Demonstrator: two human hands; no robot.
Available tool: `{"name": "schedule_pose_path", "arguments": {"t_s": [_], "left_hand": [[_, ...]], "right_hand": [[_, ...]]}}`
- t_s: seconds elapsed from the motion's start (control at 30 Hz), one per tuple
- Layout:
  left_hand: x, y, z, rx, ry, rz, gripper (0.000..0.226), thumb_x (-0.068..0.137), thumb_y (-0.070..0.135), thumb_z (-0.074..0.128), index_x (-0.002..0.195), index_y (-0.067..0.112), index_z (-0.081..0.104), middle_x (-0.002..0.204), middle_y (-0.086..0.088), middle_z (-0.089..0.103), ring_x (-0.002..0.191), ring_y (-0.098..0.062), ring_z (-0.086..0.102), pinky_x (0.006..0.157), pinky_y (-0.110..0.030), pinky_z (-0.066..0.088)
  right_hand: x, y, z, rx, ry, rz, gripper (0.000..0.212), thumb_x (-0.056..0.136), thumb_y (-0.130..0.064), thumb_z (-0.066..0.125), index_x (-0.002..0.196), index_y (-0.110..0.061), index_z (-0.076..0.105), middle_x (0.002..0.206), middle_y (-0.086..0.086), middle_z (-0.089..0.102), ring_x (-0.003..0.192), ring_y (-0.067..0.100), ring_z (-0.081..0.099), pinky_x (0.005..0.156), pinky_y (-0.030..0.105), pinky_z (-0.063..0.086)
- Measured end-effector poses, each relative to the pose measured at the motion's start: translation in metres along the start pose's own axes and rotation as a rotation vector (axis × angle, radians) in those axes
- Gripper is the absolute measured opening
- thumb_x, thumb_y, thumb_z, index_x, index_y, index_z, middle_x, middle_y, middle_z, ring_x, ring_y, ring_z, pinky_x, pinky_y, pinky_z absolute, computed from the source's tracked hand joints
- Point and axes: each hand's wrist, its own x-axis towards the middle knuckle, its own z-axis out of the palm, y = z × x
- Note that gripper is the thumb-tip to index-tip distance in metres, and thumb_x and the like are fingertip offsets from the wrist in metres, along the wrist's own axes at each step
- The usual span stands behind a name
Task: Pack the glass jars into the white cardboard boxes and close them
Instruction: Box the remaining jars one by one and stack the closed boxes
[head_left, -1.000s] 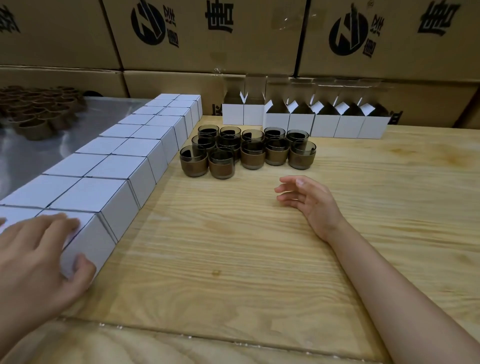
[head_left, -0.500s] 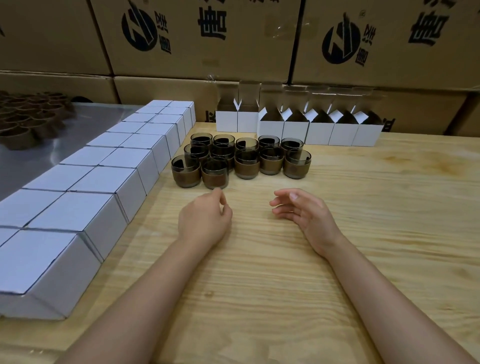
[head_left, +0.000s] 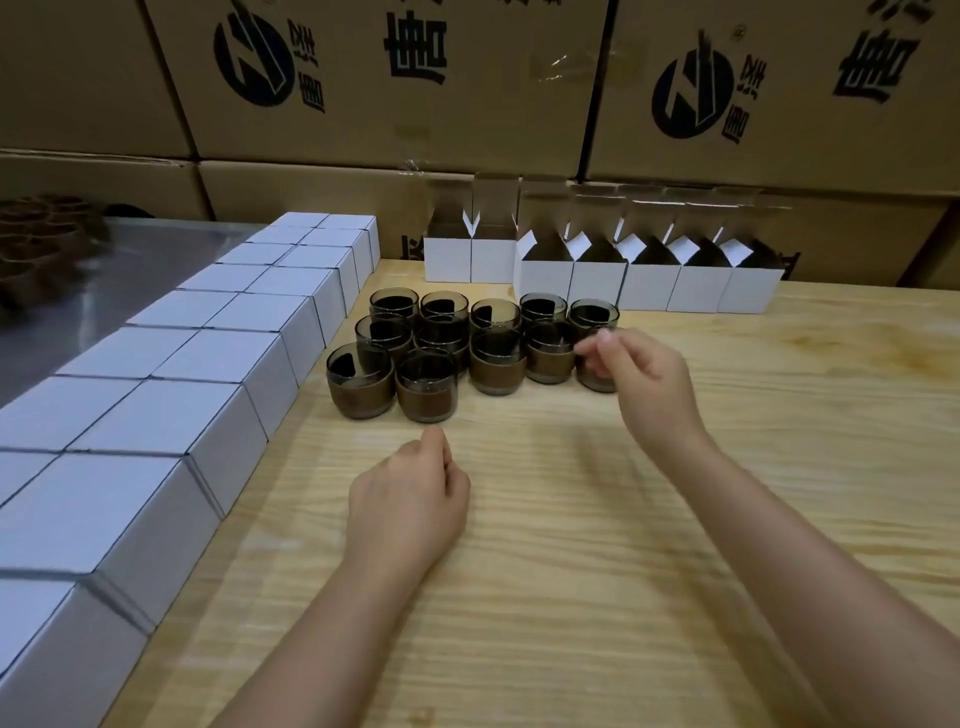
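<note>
Several smoky glass jars (head_left: 427, 387) with brown sleeves stand clustered on the wooden table (head_left: 597, 545). Behind them, a row of open white boxes (head_left: 597, 283) lines the far edge. A double row of closed white boxes (head_left: 171, 410) runs along the left. My right hand (head_left: 641, 376) has reached the rightmost front jar (head_left: 592, 376), fingers curled round its rim; the hand is blurred, so a firm grip is unclear. My left hand (head_left: 408, 501) rests on the table just in front of the jars, fingers curled, nothing in it.
Large brown cartons (head_left: 395, 83) are stacked like a wall behind the table. A shiny metal surface (head_left: 130, 270) at the left carries a pile of brown sleeves (head_left: 41, 234).
My left hand left the closed boxes and came to rest in front of the jars. My right hand moved forward from the table to the rightmost front jar.
</note>
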Motion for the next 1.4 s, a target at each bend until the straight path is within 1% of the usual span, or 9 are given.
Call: {"name": "schedule_pose_path", "arguments": {"t_s": [0.1,0.23,0.37,0.47,0.57,0.73,1.07,1.27,1.4], "left_hand": [[0.000,0.000,0.000,0.029,-0.007,-0.003,0.008,0.093,0.034,0.040,0.090,0.027,0.041,0.078,0.011,0.055,0.067,-0.008,0.051,0.052,-0.024,0.027],[-0.001,0.002,0.000,0.052,-0.008,-0.013,0.009,0.094,0.038,0.037,0.089,0.030,0.035,0.078,0.012,0.054,0.067,-0.007,0.051,0.054,-0.024,0.030],[-0.002,0.002,-0.001,0.053,-0.014,-0.017,0.010,0.092,0.041,0.036,0.089,0.032,0.033,0.081,0.012,0.054,0.071,-0.008,0.052,0.058,-0.024,0.035],[-0.001,0.002,-0.001,0.062,-0.038,-0.036,0.013,0.093,0.046,0.032,0.090,0.034,0.029,0.084,0.014,0.053,0.068,-0.007,0.046,0.056,-0.021,0.031],[0.001,0.003,0.000,0.093,-0.057,-0.061,0.016,0.092,0.049,0.029,0.089,0.034,0.025,0.089,0.016,0.053,0.066,-0.007,0.042,0.055,-0.020,0.029],[0.004,0.003,0.000,0.109,-0.088,-0.105,0.016,0.089,0.050,0.029,0.090,0.035,0.026,0.091,0.016,0.054,0.062,-0.007,0.039,0.050,-0.013,0.023],[0.002,0.002,0.000,0.062,-0.037,-0.072,0.010,0.091,0.039,0.037,0.088,0.032,0.032,0.076,0.013,0.051,0.064,-0.009,0.043,0.058,-0.027,0.029],[0.003,0.001,0.000,0.033,0.014,-0.027,0.010,0.093,0.036,0.039,0.088,0.027,0.040,0.075,0.012,0.049,0.066,-0.013,0.042,0.054,-0.030,0.024],[0.003,-0.001,0.003,0.005,0.056,-0.020,0.020,0.097,0.036,0.035,0.088,0.021,0.046,0.072,0.009,0.049,0.065,-0.018,0.041,0.057,-0.033,0.025]], "right_hand": [[0.062,0.001,0.008,-0.312,-0.044,0.022,0.035,0.101,-0.029,0.039,0.090,-0.012,0.068,0.099,0.004,0.060,0.099,0.018,0.055,0.080,0.032,0.042],[0.133,0.022,0.022,-0.527,-0.120,0.097,0.041,0.097,-0.021,0.035,0.106,0.011,0.059,0.117,0.026,0.055,0.107,0.037,0.052,0.090,0.048,0.044],[0.176,0.043,0.038,-0.563,-0.223,0.135,0.038,0.096,-0.021,0.036,0.120,0.003,0.055,0.131,0.020,0.052,0.118,0.033,0.049,0.099,0.043,0.039],[0.194,0.053,0.049,-0.555,-0.285,0.170,0.050,0.100,-0.028,0.031,0.146,-0.011,0.032,0.153,0.006,0.031,0.139,0.026,0.029,0.111,0.036,0.024],[0.209,0.062,0.057,-0.568,-0.333,0.180,0.053,0.102,-0.032,0.025,0.150,-0.010,0.023,0.158,0.004,0.019,0.144,0.024,0.018,0.113,0.033,0.017],[0.216,0.075,0.065,-0.592,-0.296,0.158,0.047,0.103,-0.033,0.027,0.141,-0.005,0.036,0.144,0.011,0.040,0.128,0.027,0.040,0.096,0.030,0.031],[0.157,-0.015,0.041,-0.520,0.077,-0.395,0.022,0.096,-0.021,0.050,0.099,-0.004,0.062,0.108,0.002,0.053,0.092,0.010,0.047,0.072,0.018,0.034],[0.035,-0.054,0.024,-0.497,0.231,-0.600,0.011,0.085,-0.017,0.062,0.085,-0.006,0.060,0.088,0.002,0.055,0.084,0.019,0.048,0.074,0.023,0.036],[-0.044,-0.046,0.028,-0.607,0.204,-0.615,0.011,0.083,-0.016,0.062,0.082,-0.005,0.062,0.086,0.008,0.060,0.077,0.028,0.052,0.069,0.039,0.045]]}}
